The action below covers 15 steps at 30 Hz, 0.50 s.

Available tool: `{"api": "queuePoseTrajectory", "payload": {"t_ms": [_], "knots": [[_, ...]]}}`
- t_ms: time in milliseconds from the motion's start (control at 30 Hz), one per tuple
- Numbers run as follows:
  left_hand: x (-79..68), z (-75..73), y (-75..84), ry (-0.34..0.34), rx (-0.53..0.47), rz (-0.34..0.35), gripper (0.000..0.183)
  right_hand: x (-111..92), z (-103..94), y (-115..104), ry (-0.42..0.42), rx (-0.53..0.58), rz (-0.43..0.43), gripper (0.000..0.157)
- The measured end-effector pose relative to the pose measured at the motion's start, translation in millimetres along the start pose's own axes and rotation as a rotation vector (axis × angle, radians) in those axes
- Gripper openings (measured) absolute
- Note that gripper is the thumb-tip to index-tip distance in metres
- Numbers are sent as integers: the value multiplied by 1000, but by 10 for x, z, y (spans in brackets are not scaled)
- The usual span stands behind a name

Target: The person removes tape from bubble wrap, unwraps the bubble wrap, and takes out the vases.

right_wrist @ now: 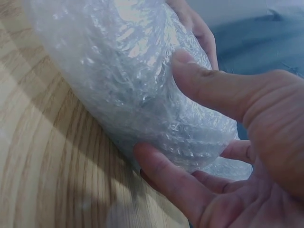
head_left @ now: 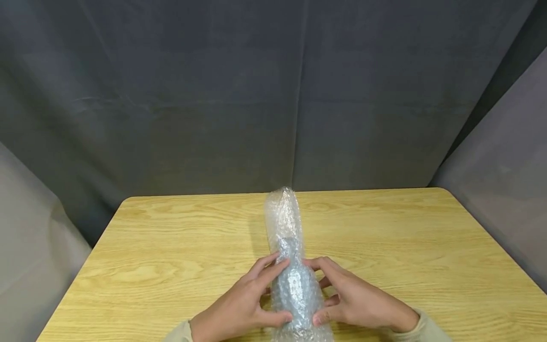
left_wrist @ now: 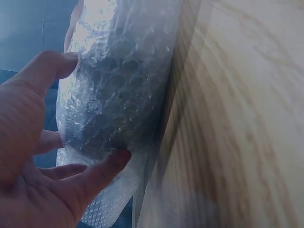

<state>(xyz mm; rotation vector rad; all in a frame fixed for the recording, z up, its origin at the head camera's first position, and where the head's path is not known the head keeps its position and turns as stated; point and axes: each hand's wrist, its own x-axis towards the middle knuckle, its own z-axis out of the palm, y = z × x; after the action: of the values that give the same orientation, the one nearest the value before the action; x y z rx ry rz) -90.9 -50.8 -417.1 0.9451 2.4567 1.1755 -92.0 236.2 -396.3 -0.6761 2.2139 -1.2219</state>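
Observation:
A long bundle of bubble wrap [head_left: 283,211] lies across the middle of the table, its far end loose and flattened. Inside it shows a bluish, bottle-shaped object [head_left: 297,287] with a narrower far end; the plastic blurs its details. On the bundle's left side, my left hand [head_left: 249,299] grips it with thumb on top and fingers along the flank. My right hand [head_left: 352,297] holds the opposite side, thumb and fingertips against the plastic. Both wrist views show the wrap [left_wrist: 118,71] [right_wrist: 142,95] between thumb and fingers. The near end runs out of the head view.
A light wood-grain table [head_left: 171,237] with rounded far corners carries the bundle. Dark grey cloth [head_left: 213,95] hangs behind its far edge. Paler cloth panels [head_left: 30,237] [head_left: 504,166] stand at the left and right.

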Motion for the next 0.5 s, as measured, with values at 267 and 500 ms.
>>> {"api": "queuePoseTrajectory", "payload": {"t_ms": [267,500], "knots": [[23,3,20,25,66,6,91,8,-14,18,11,-12,-2,86],[8,8,15,15,39,-20,90,9,12,21,14,-7,-14,86]]}}
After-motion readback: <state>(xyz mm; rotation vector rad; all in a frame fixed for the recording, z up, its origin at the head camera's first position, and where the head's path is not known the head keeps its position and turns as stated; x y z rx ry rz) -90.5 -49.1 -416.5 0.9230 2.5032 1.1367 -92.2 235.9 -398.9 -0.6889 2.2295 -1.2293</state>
